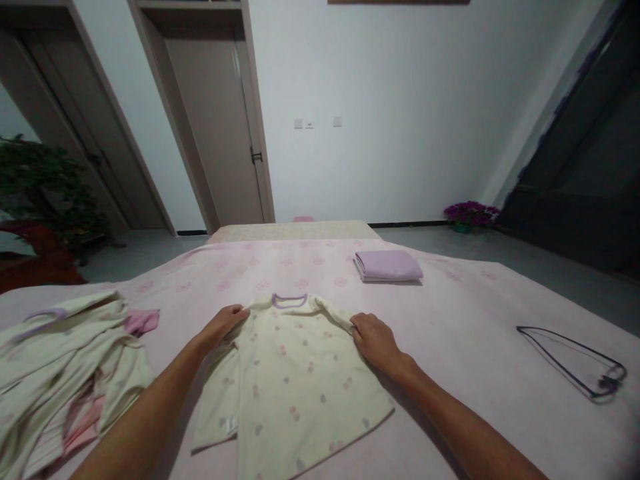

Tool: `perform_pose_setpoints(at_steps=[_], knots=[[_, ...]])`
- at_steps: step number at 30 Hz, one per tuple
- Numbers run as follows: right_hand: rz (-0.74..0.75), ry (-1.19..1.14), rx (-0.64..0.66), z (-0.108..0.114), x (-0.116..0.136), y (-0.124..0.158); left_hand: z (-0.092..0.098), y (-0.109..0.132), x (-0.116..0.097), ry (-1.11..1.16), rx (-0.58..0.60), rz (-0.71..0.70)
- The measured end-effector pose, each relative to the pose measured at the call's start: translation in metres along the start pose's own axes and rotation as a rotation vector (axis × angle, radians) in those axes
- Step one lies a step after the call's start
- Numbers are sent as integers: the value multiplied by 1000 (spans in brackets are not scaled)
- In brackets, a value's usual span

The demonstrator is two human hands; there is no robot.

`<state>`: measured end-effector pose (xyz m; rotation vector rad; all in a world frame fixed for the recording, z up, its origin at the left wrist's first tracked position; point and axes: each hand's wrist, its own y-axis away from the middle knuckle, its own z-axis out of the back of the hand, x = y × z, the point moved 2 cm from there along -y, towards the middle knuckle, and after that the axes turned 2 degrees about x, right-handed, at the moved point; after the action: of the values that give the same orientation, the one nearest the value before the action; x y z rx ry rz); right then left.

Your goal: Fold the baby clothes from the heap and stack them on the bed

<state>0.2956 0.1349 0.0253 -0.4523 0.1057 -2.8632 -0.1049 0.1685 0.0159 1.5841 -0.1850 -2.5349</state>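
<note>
A cream long-sleeved child's shirt [295, 380] with small pink and grey prints and a lilac neckline lies spread on the table, its neck pointing away from me. My left hand [231, 321] pinches the shirt at its left shoulder, near the sleeve that hangs down along that side. On the other side, my right hand [374, 339] is closed on the fabric near the right shoulder and sleeve. Both sets of fingertips are partly hidden by the hands.
A heap of clothes [60, 360], cream and pink, lies on the left. Beyond the shirt sits a folded lilac cloth [389, 265]. A thin black hanger-like wire loop [565, 360] rests at the right. A pink patterned tablecloth [450, 320] covers the table.
</note>
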Motion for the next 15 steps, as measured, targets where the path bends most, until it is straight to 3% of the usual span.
perform_pose_setpoints(at_steps=[3,6,9,12,15], knots=[[-76,-292,-49,12,-17,-10,-2,3,-4,227,102,6],[-33,-664,-81,40,-35,-24,0,-1,-16,347,177,-11],[-30,-854,-51,68,-53,-42,6,-19,-32,168,36,-86],[-131,-751,-56,80,-74,-64,6,-44,-49,-14,-133,-162],[-223,-517,-121,76,-96,-78,-9,-55,-60,-95,-233,-224]])
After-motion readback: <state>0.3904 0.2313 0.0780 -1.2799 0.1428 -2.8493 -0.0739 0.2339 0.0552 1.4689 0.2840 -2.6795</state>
